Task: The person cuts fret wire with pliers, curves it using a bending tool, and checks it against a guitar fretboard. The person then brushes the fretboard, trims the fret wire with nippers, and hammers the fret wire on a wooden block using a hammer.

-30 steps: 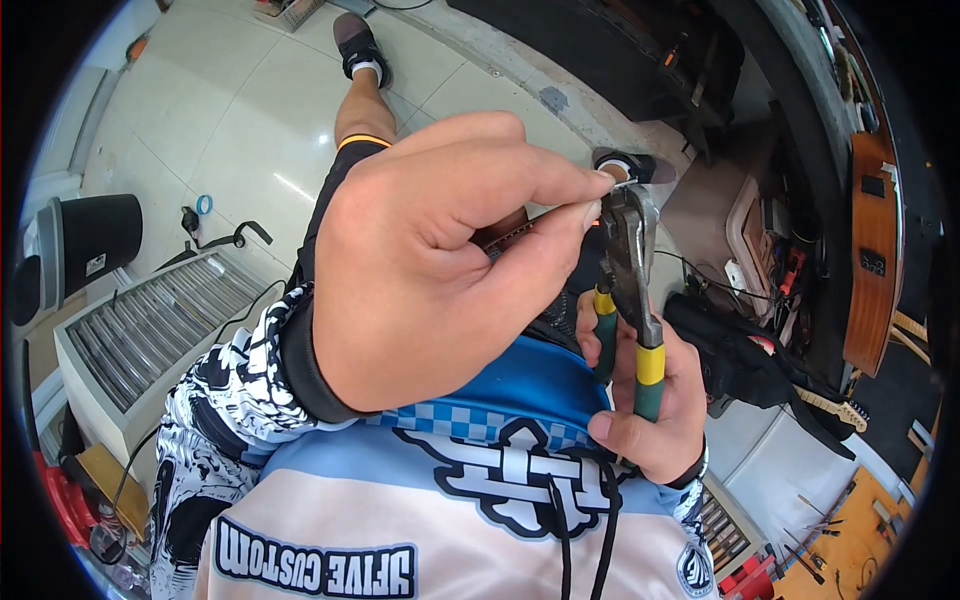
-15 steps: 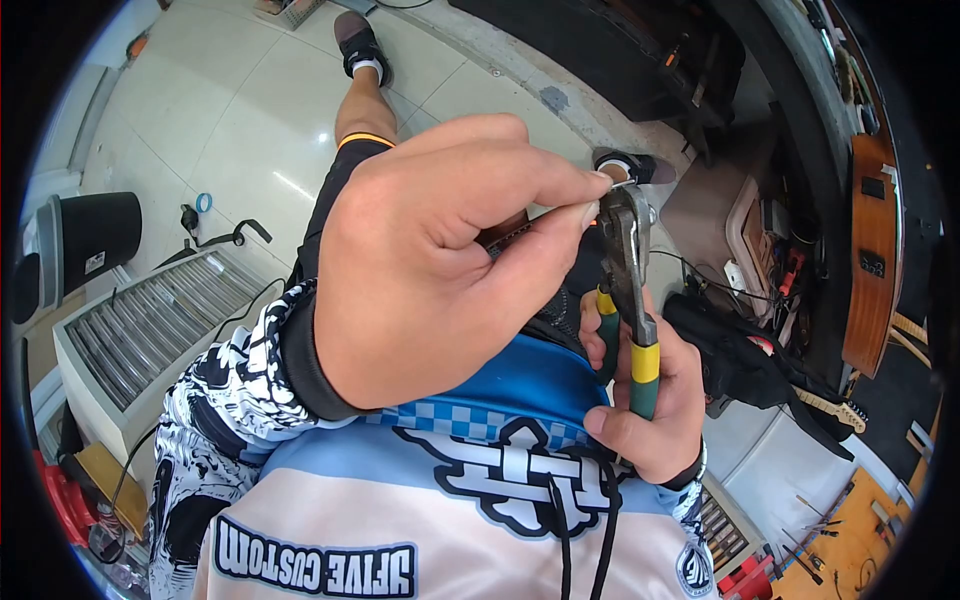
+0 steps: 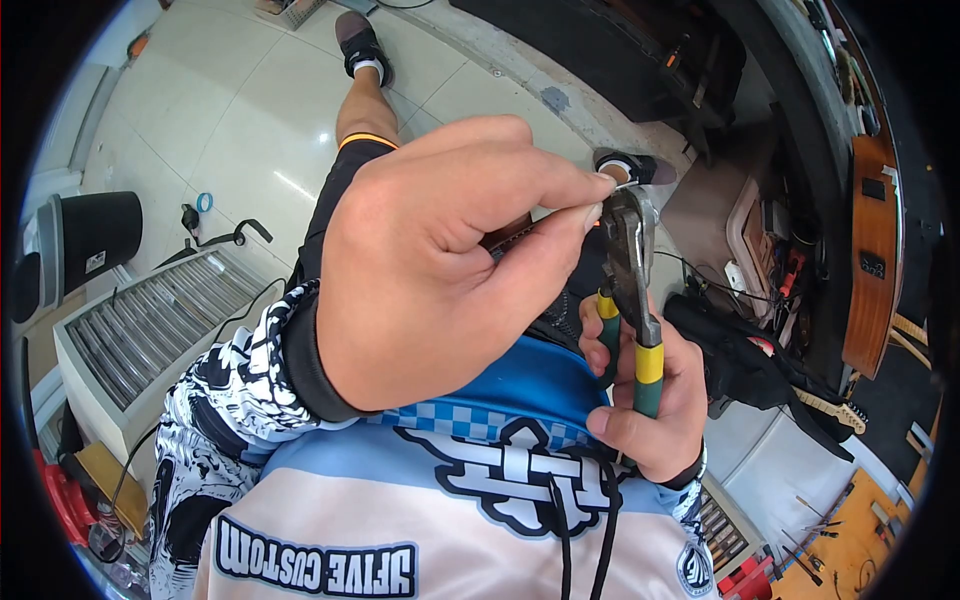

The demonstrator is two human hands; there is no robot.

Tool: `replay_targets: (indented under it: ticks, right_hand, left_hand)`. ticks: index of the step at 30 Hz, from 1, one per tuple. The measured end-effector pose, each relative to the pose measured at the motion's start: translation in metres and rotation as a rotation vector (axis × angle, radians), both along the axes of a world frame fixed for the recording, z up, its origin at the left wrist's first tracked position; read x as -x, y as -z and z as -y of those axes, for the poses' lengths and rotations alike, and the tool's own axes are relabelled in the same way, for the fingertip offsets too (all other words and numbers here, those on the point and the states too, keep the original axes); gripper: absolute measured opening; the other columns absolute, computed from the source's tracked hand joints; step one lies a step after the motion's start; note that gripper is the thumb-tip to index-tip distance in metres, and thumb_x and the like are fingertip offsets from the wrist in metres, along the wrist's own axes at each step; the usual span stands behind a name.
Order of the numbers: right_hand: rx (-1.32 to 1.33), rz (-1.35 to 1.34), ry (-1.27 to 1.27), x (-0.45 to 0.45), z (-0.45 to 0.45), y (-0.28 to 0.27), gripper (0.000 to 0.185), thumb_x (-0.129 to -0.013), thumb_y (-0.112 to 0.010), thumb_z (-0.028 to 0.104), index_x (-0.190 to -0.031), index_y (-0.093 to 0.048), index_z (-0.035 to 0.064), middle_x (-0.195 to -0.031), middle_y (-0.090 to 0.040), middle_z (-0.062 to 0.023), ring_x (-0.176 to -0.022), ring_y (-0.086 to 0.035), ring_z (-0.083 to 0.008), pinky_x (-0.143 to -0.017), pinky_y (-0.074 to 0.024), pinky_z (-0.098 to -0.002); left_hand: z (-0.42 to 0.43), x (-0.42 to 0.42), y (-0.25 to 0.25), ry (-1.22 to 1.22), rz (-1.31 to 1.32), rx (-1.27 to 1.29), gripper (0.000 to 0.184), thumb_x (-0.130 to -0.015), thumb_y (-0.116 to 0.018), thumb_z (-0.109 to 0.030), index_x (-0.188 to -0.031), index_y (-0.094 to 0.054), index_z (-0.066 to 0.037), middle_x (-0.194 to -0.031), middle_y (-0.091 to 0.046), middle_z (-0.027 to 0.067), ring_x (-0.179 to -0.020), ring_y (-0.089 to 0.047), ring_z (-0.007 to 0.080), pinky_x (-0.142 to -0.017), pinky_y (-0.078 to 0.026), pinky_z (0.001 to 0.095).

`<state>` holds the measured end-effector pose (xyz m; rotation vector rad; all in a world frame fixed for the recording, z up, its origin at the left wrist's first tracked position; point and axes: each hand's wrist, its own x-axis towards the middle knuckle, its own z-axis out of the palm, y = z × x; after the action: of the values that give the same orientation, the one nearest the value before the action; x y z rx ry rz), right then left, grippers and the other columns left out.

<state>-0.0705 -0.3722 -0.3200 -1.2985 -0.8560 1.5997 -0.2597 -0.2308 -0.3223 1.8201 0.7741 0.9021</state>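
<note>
Insp. of handwork, pers. seated or standing: can't tell. Both hands up front of torso, approx. over the blue cloth; nothing carries the work, all held in air.

L hand: thumb & index tip pinched tog. on a thin piece, light-coloured, mostly hidden by fingertips; other fingers curled in. Piece sits at nose of pliers, its exposed end against or just over the metal; exact contact unclear.

R hand: wrapped round the green/yellow handles, thumb on near one, fingers on far one. Handles stand apart. Whether jaws bite the piece: can't tell.

Surroundings: slatted box on L side, table w/ loose tools far R, both well apart from work.

Recs (judgement): hold pliers' head steady, set piece square to jaws prior to any squeeze. L fingertips v. close to metal; suggest pinch further back if length allows. Squeeze gently, evenly; slim stock likely twists or slips under uneven press. Wrists low & braced wd. help control.
</note>
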Motion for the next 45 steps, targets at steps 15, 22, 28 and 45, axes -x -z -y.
replay_targets:
  ticks: [15,22,28,45]
  right_hand:
    - [0.14,0.238,0.223,0.014,-0.009,-0.009,0.085,-0.065,-0.054,-0.011,-0.147,-0.038,0.0006,-0.09,-0.057,-0.0025,-0.071,-0.046,-0.0034,-0.068,-0.0411,-0.0169]
    - [0.057,0.002,0.224,0.007,-0.007,-0.006,0.073,-0.058,-0.068,0.002,-0.129,-0.05,0.0011,-0.102,-0.046,-0.0099,-0.077,-0.041,-0.0129,-0.066,-0.0384,-0.0259]
    - [-0.001,-0.061,0.07,0.004,-0.007,-0.004,0.094,-0.062,-0.068,0.0,-0.149,-0.032,-0.0018,-0.107,-0.056,-0.0088,-0.083,-0.046,-0.0113,-0.083,-0.0414,-0.0241]
    - [-0.06,0.033,0.027,0.002,-0.004,-0.01,0.086,-0.062,-0.066,-0.005,-0.143,-0.04,-0.0054,-0.152,-0.03,-0.029,-0.117,-0.048,-0.0184,-0.106,-0.0329,-0.0346]
  left_hand:
    - [0.003,-0.002,0.007,-0.105,0.009,0.12,0.015,-0.088,-0.065,0.004,-0.102,-0.068,0.004,-0.076,-0.056,-0.0015,-0.063,-0.048,0.0016,-0.056,-0.036,0.0174]
    - [0.0,-0.004,-0.001,-0.053,0.173,0.34,0.017,-0.092,-0.065,-0.003,-0.107,-0.066,0.003,-0.082,-0.064,0.0015,-0.069,-0.056,0.0028,-0.06,-0.043,0.0165]
    - [0.004,-0.012,-0.012,-0.042,0.322,0.536,0.017,-0.092,-0.065,-0.007,-0.107,-0.066,0.001,-0.08,-0.066,0.0035,-0.068,-0.061,0.0052,-0.057,-0.047,0.0175]
    - [0.005,-0.009,-0.02,-0.06,0.252,0.493,0.016,-0.091,-0.066,-0.007,-0.105,-0.068,0.001,-0.075,-0.063,0.0004,-0.063,-0.055,0.0036,-0.056,-0.041,0.0169]
